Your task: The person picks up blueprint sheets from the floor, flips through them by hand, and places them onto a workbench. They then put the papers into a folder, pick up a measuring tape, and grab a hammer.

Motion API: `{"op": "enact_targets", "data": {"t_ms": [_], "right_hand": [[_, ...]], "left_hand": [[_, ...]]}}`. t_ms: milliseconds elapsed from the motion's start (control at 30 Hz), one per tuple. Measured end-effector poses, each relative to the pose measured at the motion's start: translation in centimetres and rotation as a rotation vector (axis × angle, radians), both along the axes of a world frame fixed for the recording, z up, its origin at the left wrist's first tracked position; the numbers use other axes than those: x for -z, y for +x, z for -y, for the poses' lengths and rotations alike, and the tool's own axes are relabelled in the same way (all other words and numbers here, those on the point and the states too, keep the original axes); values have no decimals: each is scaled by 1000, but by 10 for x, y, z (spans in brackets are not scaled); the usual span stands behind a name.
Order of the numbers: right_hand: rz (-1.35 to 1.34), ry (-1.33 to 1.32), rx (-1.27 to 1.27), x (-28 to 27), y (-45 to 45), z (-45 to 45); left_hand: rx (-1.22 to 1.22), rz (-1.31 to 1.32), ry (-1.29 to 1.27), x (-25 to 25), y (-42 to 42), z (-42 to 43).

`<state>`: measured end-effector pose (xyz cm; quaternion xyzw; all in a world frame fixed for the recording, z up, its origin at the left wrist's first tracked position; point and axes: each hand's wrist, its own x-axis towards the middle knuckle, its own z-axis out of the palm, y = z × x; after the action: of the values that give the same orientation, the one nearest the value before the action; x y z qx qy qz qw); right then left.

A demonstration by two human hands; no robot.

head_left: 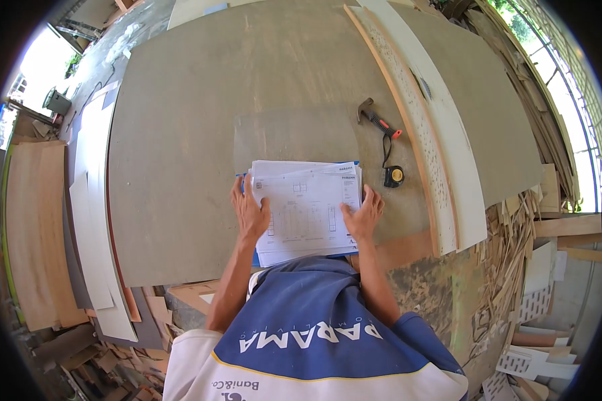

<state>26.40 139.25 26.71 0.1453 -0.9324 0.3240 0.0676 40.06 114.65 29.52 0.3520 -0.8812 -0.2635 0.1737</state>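
A stack of printed technical drawings (304,214) lies in front of my body, with blue edges of a folder or backing (255,259) showing beneath it. My left hand (251,212) grips the stack's left side, thumb on top and fingers at the edge. On the opposite side, my right hand (364,214) holds the sheets the same way, its thumb resting on the paper. To the right of the papers sit a black and yellow tape measure (394,176) with a wrist strap, and a claw hammer (379,121) with a black and red handle.
The papers rest on a large grey-brown board (174,167). Long white panels (441,127) with wooden edges lie along its right. More boards (37,234) stand at the left. Scrap wood strips (508,260) are heaped at the right, near a barred opening (568,100).
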Motion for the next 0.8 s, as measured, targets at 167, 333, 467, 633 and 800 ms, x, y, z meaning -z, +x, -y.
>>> {"op": "enact_targets", "data": {"t_ms": [167, 333, 467, 633, 800], "right_hand": [[-121, 54, -233, -29, -34, 16], [-114, 136, -563, -41, -65, 40], [-60, 271, -692, -48, -65, 45], [-95, 230, -694, -40, -59, 43], [-63, 156, -653, -33, -53, 34]], "left_hand": [[504, 41, -222, -21, -49, 34], [653, 85, -178, -14, -56, 41], [576, 136, -213, -10, -35, 35], [520, 102, -184, -6, -18, 31], [541, 169, 38, -16, -22, 32]]}}
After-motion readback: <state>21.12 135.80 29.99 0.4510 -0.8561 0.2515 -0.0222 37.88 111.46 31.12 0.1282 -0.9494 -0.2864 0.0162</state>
